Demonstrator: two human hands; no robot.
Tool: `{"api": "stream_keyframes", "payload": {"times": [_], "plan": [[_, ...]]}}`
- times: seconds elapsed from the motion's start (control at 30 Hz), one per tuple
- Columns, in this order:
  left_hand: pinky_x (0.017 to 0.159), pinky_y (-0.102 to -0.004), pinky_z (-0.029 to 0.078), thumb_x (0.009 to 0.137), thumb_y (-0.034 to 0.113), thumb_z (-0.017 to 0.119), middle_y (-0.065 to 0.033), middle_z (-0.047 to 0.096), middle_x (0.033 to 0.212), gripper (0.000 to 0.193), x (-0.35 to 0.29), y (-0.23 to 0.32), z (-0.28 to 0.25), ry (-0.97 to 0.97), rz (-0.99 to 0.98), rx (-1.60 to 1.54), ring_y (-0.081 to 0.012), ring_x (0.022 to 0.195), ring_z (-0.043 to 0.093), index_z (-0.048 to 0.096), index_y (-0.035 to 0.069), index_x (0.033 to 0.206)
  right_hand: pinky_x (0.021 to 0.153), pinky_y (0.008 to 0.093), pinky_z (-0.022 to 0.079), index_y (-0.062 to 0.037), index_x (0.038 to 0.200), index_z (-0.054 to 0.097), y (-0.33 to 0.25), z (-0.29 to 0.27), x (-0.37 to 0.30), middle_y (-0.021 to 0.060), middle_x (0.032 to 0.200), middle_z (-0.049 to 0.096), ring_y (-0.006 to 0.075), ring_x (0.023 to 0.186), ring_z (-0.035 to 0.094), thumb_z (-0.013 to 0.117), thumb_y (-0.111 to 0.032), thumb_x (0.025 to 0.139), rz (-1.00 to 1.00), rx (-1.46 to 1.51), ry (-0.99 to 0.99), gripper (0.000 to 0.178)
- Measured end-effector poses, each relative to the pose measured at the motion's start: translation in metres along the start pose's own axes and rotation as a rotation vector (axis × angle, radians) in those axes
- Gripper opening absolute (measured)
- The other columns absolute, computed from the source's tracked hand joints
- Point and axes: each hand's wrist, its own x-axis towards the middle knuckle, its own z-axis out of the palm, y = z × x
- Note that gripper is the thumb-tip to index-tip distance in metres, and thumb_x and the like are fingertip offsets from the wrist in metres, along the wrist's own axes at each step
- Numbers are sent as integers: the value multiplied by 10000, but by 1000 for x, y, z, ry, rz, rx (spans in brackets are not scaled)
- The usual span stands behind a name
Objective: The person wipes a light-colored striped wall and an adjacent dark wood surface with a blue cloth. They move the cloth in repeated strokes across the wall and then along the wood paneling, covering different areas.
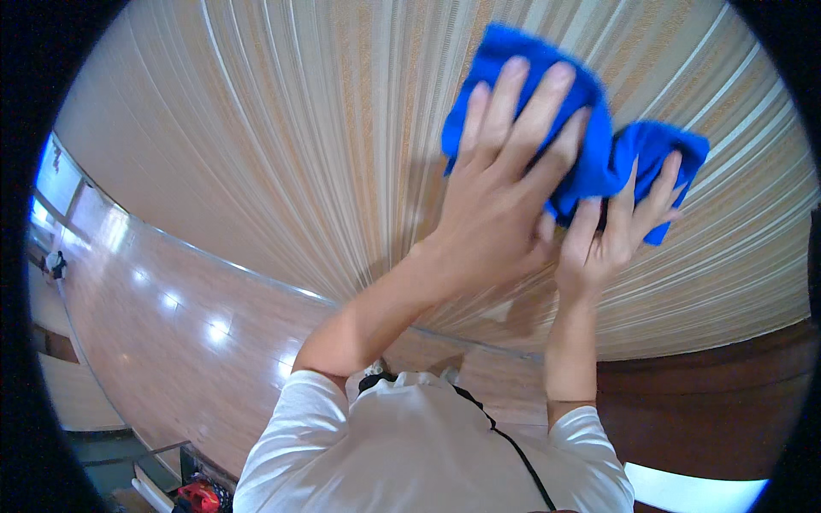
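Observation:
A bright blue cloth (590, 162) lies creased against a striped, beige wall covering (376, 128). My left hand (509, 184) presses on the cloth's larger left part, its fingers stretched out and spread flat. On the smaller right part is my right hand (611, 227), with a bunch of cloth between its thumb and fingers. A raised fold of the cloth runs between the two hands. Part of the right palm is turned from view.
Shiny wood-look floor (188, 316) stretches along the wall's foot to the left. Dark brown panelling (710, 410) borders the wall at the lower right. A red object (201, 496) sits among dark things at the lower left. Far left, a person (55, 263) appears small.

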Motion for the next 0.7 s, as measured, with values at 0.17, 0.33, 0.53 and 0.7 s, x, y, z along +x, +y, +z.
{"api": "stream_keyframes", "payload": {"times": [0.17, 0.33, 0.53, 0.7], "plan": [[1227, -617, 146, 814, 141, 645, -192, 334, 1638, 635, 29, 12, -3, 47, 111, -30, -455, 1537, 227, 551, -23, 1420, 1178, 707, -36, -99, 1361, 678, -16, 6, 23, 228, 1670, 271, 531, 1532, 168, 614, -116, 946, -125, 106, 21, 420], [1225, -615, 153, 789, 160, 661, -185, 360, 1632, 693, -21, 0, 1, -47, 18, -6, -450, 1531, 255, 542, -8, 1451, 1159, 737, -57, -88, 1386, 649, -18, 16, -24, 249, 1668, 254, 571, 1516, 157, 566, -129, 986, -83, 72, -114, 411], [1216, -619, 196, 790, 97, 631, -178, 366, 1634, 659, -105, -19, 20, -51, -141, -9, -458, 1526, 264, 567, 31, 1443, 1153, 740, -70, -62, 1427, 603, -8, 35, -108, 259, 1661, 245, 590, 1511, 130, 521, -110, 979, -70, 108, -294, 458], [1211, -636, 220, 752, 58, 626, -209, 339, 1637, 694, -189, -36, 45, -36, -243, -22, -502, 1519, 238, 555, 16, 1441, 1166, 732, -50, -14, 1386, 624, 4, 54, -185, 264, 1641, 259, 587, 1514, 110, 524, -150, 978, -32, 120, -443, 441]]}}
